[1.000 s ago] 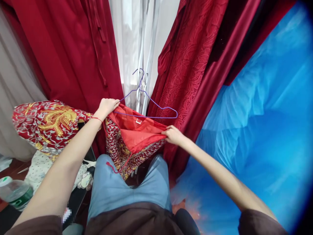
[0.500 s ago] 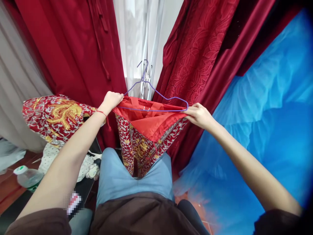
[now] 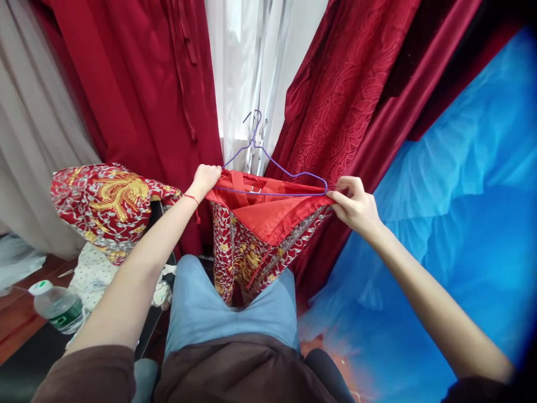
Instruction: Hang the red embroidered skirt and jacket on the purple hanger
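A red skirt-like garment (image 3: 251, 263) with gold and silver embroidery and a plain red lining hangs between my hands, its lower part down between my knees. My left hand (image 3: 207, 179) is closed on the left end of its waist edge, close to the hanger's left arm. At the opposite end my right hand (image 3: 356, 207) pinches the edge of the garment with thumb and fingers, right beside the hanger's rounded corner. The purple wire hanger (image 3: 293, 174) lies across the top opening, its lower bar in front of the lining and its hook pointing up.
To the left, another embroidered red garment (image 3: 117, 196) is draped over something dark. Below it are a white dotted cloth (image 3: 94, 274) and a clear water bottle (image 3: 56, 305). Dark red garments (image 3: 138, 84) hang ahead; a large blue tulle dress (image 3: 453, 252) fills the right.
The view has shifted slightly, so most things appear a little further right. My right-hand fingers have changed their pinch, bending up more at the hanger's corner. My left hand keeps its hold.
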Demonstrator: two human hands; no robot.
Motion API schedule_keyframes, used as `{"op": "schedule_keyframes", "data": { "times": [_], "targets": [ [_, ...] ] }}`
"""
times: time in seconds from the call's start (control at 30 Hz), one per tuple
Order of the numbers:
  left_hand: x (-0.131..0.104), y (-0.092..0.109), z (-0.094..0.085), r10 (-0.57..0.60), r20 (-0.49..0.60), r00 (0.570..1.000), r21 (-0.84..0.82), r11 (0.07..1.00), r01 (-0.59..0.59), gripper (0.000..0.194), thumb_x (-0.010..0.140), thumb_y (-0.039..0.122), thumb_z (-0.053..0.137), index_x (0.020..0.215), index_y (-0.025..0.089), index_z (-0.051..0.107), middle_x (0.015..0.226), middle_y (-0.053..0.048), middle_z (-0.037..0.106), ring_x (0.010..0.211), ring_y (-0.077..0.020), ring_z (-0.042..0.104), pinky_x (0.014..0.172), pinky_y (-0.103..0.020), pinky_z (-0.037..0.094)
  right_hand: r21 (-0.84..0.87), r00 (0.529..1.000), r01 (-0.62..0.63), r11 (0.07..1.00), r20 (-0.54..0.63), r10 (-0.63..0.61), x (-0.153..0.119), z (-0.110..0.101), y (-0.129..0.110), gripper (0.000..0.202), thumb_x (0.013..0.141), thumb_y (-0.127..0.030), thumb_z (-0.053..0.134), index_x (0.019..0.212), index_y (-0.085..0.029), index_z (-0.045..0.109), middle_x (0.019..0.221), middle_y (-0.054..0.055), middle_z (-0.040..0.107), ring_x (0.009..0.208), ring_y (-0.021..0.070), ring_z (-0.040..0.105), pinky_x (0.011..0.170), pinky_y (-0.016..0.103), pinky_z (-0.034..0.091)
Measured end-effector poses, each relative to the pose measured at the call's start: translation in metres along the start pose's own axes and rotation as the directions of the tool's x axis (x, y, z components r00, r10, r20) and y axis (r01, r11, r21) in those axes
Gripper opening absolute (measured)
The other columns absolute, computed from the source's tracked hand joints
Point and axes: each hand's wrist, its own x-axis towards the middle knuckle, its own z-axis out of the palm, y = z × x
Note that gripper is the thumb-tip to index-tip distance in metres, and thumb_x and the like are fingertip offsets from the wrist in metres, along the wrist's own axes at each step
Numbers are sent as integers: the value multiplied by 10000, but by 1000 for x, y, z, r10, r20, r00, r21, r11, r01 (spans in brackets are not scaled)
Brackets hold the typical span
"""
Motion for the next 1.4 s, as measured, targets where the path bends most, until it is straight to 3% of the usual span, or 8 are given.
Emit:
{"op": "schedule_keyframes", "data": {
  "times": [0.1,0.27,0.37,0.67,0.87,1.13,1.3,1.4],
  "targets": [
    [2,3,1,-1,17,1000,8,1000,1,361,989,119,325,1116,18,647,1095,-289,701,1058,-360,684,787,-370,397,-11,999,-15,1000,-52,14,-2,2,-2,242,962,-291,473,1016,-212,696,1159,123,623,884,196,635,650,306,521],
    [0,1,0,22,26,999,52,998,-23,376,1020,185,308,1103,55,650,1094,-249,714,1044,-348,693,749,-352,393,124,991,37,992,-134,-20,20,19,-6,201,955,-283,481,946,-204,665,1350,146,589,1131,271,615,887,421,563],
    [-6,1,-3,17,7,1000,68,998,-18,408,1031,205,279,1101,62,654,1097,-242,715,1027,-346,698,725,-349,388,227,992,26,974,-127,3,32,35,-10,232,979,-253,416,982,-207,643,1246,142,654,1068,247,646,891,406,559],
    [-19,3,-9,-33,-10,999,68,997,34,441,1034,280,275,1110,87,664,1070,-224,719,1000,-357,697,707,-353,384,66,954,-284,957,-84,289,61,70,-35,285,991,-276,376,829,-203,599,850,104,669,824,244,598,813,374,433],
    [-20,3,-8,-51,-23,998,70,996,52,434,1025,306,297,1087,111,680,1070,-203,723,977,-339,698,699,-342,376,219,839,-502,836,-111,533,92,100,-25,261,969,-252,396,793,-195,580,778,67,664,740,207,573,833,360,403],
    [-10,-2,-5,-41,-18,999,29,999,42,463,1020,342,287,1094,141,698,1050,-210,731,961,-338,703,715,-351,379,773,963,-197,604,36,267,78,97,9,252,896,-408,555,794,-204,660,771,16,622,730,174,569,734,320,474],
    [-8,-15,-12,2,-24,1000,65,998,-1,466,1021,318,267,1091,124,685,1056,-229,729,956,-351,709,732,-367,392,761,942,-115,639,-119,312,69,77,11,173,807,-399,699,760,-235,726,902,36,613,909,209,594,897,411,500],
    [-11,-28,-20,46,-24,999,102,994,-43,460,1015,293,259,1092,113,674,1054,-231,730,959,-366,708,734,-378,407,831,945,-141,538,-50,324,73,64,7,195,807,-425,709,769,-235,731,803,17,630,788,185,607,791,374,531]
  ]
}}
